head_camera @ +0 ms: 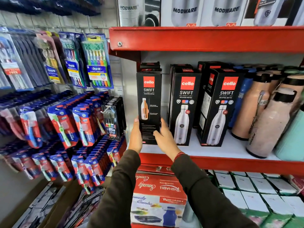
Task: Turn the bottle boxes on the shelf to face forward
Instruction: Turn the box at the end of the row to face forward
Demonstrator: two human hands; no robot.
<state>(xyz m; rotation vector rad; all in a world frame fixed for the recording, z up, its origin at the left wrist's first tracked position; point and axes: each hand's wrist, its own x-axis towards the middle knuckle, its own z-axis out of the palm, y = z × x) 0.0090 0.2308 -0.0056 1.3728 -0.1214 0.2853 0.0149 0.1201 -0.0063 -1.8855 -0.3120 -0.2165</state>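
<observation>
Three black Cello Swift bottle boxes stand at the front of the white shelf (189, 150). The leftmost box (148, 96) shows a side panel with a small orange bottle picture. My left hand (136, 137) presses its left lower edge and my right hand (164, 137) grips its right lower edge, thumb across the front. The middle box (185, 104) and the right box (220, 107) show large steel bottle pictures toward me. Another black box (205, 69) stands behind them, turned sideways.
Loose pink, blue and mint bottles (266, 116) crowd the shelf's right end. A red shelf edge (205, 38) hangs overhead with Modware boxes (184, 10) on it. Toothbrush packs (95, 63) hang on the left wall. Red Rishabh boxes (158, 186) sit below.
</observation>
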